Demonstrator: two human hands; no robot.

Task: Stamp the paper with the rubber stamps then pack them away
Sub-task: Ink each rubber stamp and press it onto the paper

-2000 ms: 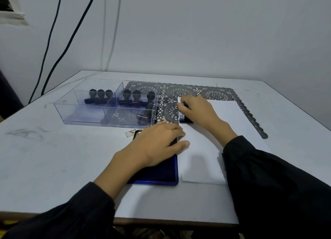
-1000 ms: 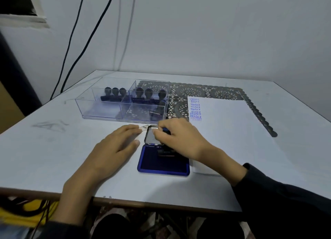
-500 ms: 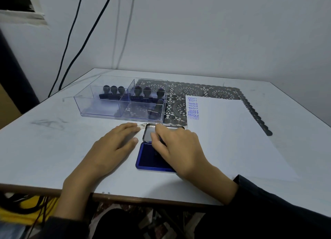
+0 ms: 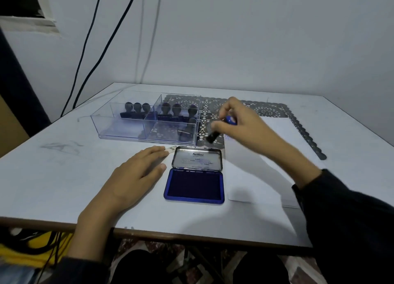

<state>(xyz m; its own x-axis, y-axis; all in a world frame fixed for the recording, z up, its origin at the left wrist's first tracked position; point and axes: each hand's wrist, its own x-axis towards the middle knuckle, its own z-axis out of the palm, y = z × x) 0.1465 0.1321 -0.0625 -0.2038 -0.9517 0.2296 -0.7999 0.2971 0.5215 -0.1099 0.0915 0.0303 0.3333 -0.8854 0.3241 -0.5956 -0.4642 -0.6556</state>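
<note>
My right hand point(image 4: 241, 124) grips a dark rubber stamp point(image 4: 213, 135) and holds it tilted in the air, above the gap between the clear organiser box point(image 4: 119, 126) and the white paper point(image 4: 258, 166). The open blue ink pad point(image 4: 195, 185) lies on the table in front of me, its lid point(image 4: 197, 158) folded back. Flat on the table just left of the pad rests my left hand point(image 4: 136, 177), fingers straight. Several black-handled stamps point(image 4: 170, 110) stand in the box's back compartments. The hand hides the stamped prints on the paper's top left corner.
A grey lace mat point(image 4: 266, 111) lies under the box and paper at the back. A small scrap of paper point(image 4: 171, 149) sits by my left fingertips. Black cables point(image 4: 89, 49) hang down the wall at the left. The table's front edge point(image 4: 191, 234) is close to me.
My right hand has lifted the stamp off the ink pad and carried it up and right toward the paper. My left hand stayed flat beside the pad.
</note>
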